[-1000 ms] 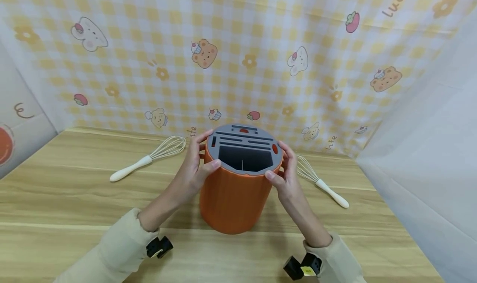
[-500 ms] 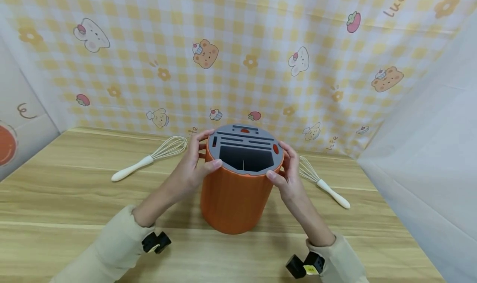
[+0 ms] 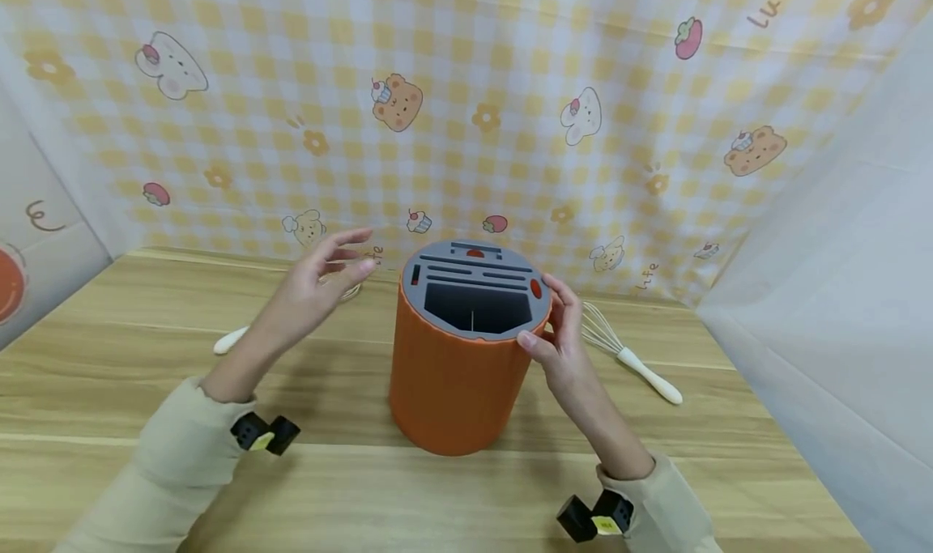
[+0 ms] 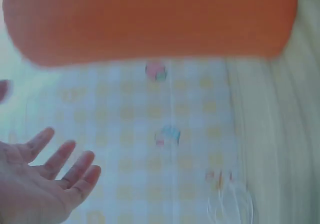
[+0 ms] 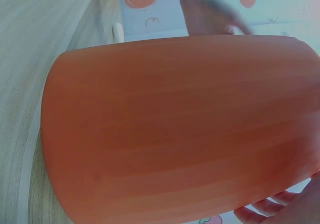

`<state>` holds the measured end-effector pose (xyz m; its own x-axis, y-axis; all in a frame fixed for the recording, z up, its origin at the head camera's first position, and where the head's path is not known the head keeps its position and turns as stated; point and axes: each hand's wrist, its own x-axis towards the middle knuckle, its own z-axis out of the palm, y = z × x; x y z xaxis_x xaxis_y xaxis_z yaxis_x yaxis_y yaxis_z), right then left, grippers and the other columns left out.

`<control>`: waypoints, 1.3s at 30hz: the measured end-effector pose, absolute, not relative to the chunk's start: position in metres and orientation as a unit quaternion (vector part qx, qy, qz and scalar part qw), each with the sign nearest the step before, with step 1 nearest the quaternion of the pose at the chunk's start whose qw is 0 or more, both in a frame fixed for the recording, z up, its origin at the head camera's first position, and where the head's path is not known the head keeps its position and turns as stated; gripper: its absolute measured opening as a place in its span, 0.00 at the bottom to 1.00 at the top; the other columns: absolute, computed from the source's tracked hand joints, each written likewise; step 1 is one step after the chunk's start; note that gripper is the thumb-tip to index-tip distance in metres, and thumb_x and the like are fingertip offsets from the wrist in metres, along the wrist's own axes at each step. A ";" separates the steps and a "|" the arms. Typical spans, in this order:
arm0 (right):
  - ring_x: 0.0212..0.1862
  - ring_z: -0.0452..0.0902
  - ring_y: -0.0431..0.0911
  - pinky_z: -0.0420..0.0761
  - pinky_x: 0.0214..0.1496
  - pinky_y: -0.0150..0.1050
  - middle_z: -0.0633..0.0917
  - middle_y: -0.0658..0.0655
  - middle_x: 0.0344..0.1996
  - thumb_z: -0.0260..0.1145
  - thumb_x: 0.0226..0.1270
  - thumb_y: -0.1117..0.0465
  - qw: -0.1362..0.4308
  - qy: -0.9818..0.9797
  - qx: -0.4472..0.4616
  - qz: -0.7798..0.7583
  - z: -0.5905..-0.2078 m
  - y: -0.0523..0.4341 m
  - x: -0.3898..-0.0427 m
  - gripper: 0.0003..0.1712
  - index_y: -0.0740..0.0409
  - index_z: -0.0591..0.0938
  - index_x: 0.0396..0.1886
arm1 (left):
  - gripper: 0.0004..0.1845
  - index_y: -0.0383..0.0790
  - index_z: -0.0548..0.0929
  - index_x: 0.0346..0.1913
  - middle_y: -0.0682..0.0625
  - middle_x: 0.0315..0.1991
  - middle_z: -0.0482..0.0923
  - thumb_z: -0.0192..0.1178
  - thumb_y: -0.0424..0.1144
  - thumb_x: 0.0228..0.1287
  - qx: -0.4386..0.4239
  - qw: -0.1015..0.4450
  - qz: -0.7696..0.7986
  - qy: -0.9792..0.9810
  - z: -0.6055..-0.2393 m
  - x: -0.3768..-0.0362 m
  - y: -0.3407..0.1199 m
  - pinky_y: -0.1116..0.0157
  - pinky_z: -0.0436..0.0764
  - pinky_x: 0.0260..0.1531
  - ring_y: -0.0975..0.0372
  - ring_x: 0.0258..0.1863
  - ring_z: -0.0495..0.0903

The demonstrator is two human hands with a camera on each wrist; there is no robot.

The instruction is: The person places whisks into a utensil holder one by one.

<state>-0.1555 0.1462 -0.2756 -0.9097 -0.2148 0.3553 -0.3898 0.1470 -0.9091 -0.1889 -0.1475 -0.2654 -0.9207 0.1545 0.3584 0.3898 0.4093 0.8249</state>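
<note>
An orange cylindrical holder [image 3: 455, 383] with a grey slotted top [image 3: 474, 290] stands upright on the wooden table [image 3: 109, 375]. My right hand [image 3: 557, 338] grips its upper right rim, thumb on the front edge. My left hand [image 3: 321, 282] hovers off to the holder's left with fingers spread, holding nothing. Under that hand lies a white-handled whisk [image 3: 229, 340], mostly hidden. The left wrist view shows the open palm [image 4: 42, 184] and the blurred holder [image 4: 150, 21]. The right wrist view is filled by the holder's orange wall [image 5: 180, 129].
A second white-handled whisk [image 3: 630, 355] lies on the table right of the holder, behind my right hand. A yellow checked cartoon backdrop [image 3: 466, 108] closes the back, and a white sheet [image 3: 838, 294] walls the right side.
My left hand has let go of the holder's rim and moved up and left, fingers opening. The right hand stays on the holder, which has not moved.
</note>
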 end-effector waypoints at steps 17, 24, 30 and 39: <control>0.58 0.60 0.52 0.72 0.50 0.31 0.60 0.60 0.66 0.52 0.58 0.59 0.050 -0.770 0.185 0.608 -0.272 0.147 -0.155 0.40 0.51 0.47 0.68 | 0.31 0.32 0.62 0.67 0.33 0.64 0.64 0.49 0.50 0.69 -0.031 0.040 -0.414 -0.909 -0.292 -0.219 -0.227 0.42 0.66 0.57 0.41 0.60 0.67; 0.58 0.60 0.53 0.73 0.48 0.29 0.60 0.62 0.66 0.52 0.57 0.60 0.049 -0.763 0.187 0.617 -0.272 0.147 -0.155 0.40 0.53 0.47 0.68 | 0.31 0.30 0.61 0.67 0.31 0.64 0.62 0.47 0.48 0.70 -0.002 -0.014 -0.422 -0.907 -0.310 -0.227 -0.240 0.43 0.64 0.59 0.39 0.63 0.61; 0.60 0.59 0.52 0.70 0.51 0.31 0.60 0.61 0.66 0.52 0.58 0.59 0.054 -0.766 0.196 0.610 -0.273 0.148 -0.156 0.39 0.52 0.47 0.68 | 0.31 0.28 0.59 0.68 0.29 0.66 0.57 0.46 0.47 0.71 0.005 -0.070 -0.430 -0.900 -0.320 -0.231 -0.246 0.41 0.56 0.63 0.37 0.66 0.52; 0.60 0.59 0.51 0.69 0.52 0.32 0.60 0.61 0.66 0.52 0.58 0.59 0.059 -0.765 0.202 0.608 -0.274 0.149 -0.157 0.40 0.52 0.47 0.68 | 0.27 0.16 0.59 0.63 0.23 0.63 0.57 0.46 0.36 0.70 -0.045 -0.099 -0.452 -0.885 -0.337 -0.238 -0.246 0.42 0.58 0.62 0.36 0.64 0.55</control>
<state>-0.1566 0.1487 -0.2744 -0.9116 -0.2376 0.3356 -0.3805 0.1780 -0.9075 -0.2375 -0.2458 -0.3366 -0.9764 0.1686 -0.1352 -0.0107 0.5871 0.8094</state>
